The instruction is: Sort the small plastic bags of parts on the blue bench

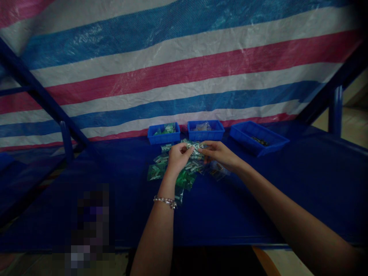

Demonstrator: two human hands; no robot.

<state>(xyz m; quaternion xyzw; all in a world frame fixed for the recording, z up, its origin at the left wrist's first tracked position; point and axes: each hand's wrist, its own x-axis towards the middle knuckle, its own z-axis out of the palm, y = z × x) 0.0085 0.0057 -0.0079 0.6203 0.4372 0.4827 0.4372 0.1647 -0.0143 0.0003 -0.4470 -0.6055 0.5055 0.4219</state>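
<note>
Crinkled clear plastic packet [194, 147], pinched between left grip [178, 158] and right grip [218, 153]

The fingers of the left hand [178, 158] and right hand [218, 154] partly cover the small plastic bags [193, 149] between them, and their contents are hard to make out. Below and left of the left hand, a pixelated patch [89, 230] blurs whatever is there. Right of the right hand, the dark pieces [260, 141] in a blue tray [276, 142] are too small to tell. The left forearm [155, 241] and right forearm [301, 218] run off the picture's edge.
</note>
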